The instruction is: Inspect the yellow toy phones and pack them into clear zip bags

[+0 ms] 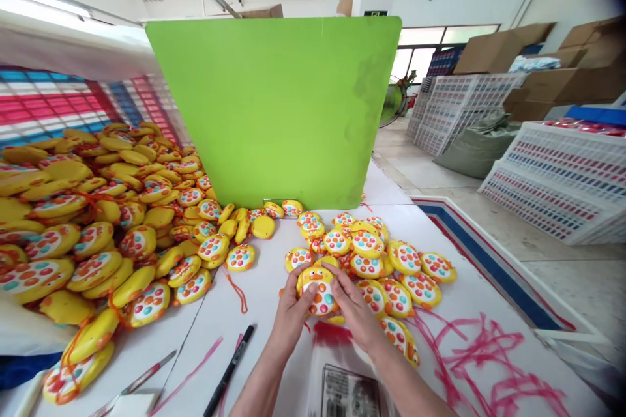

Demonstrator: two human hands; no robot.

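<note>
Between my two hands is a yellow duck-faced toy with a white front and coloured round buttons. My left hand grips its left side, the thumb lying on the front. My right hand holds its right edge with the fingers curled round it. Just behind and to the right lies a loose group of the same duck toys, some face up. Below my hands rests a clear plastic box or bag with a dark printed label and a red patch; its exact kind is unclear.
A big heap of duck toys fills the left side. An upright green board stands behind. On the table lie a black marker, a thin craft knife, and pink strands at right. White crates stand beyond.
</note>
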